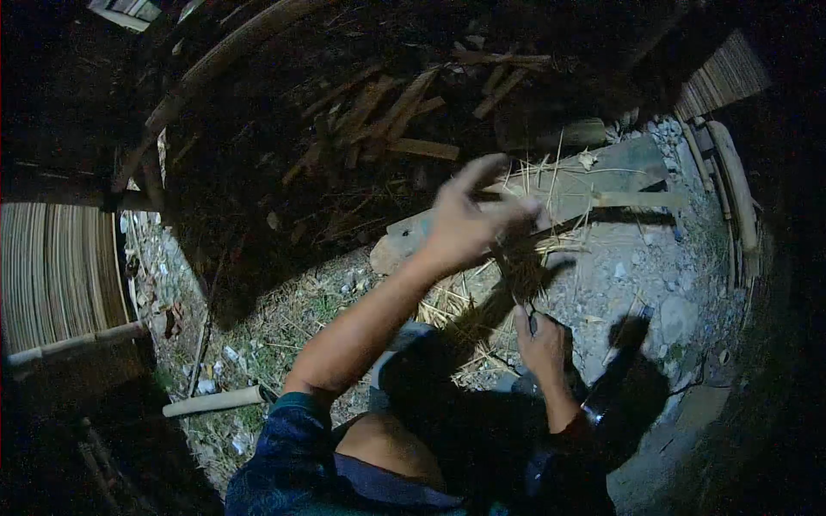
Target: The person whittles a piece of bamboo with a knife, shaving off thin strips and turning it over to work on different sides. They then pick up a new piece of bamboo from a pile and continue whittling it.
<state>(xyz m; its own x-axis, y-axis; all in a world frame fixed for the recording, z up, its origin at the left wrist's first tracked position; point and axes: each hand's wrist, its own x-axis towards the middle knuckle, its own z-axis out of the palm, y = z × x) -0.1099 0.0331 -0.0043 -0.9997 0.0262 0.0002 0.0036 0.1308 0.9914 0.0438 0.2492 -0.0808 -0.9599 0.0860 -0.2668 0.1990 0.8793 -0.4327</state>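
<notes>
Our left hand (471, 219) has its fingers apart and blurred, with nothing we can make out clamped between them; whether a fingertip touches a thin strip or the tool below, we cannot tell. Our right hand (542, 346) sits lower and nearer the body, its fingers closed on the handle of a dark tool (533, 325). Its dark upper part seems to run up towards the left hand, perhaps held that way to keep the working end clear of our right fingers, though shadow hides its shape.

Just beyond, thin pale strips (551, 179) lie across the board (626, 160), some poking past its far edge; the board probably serves to keep them off the dirt and within reach. A flat wooden slat (635, 199) lies along its near edge, towards the right end. More straw-like scraps (452, 314) lie on the pebbly ground (624, 279) below the near edge, likely fallen there, close to our bent legs.

Farther out, split wood (379, 116) lies heaped beyond the far edge, and a bamboo length (215, 402) rests on the ground at our left.
</notes>
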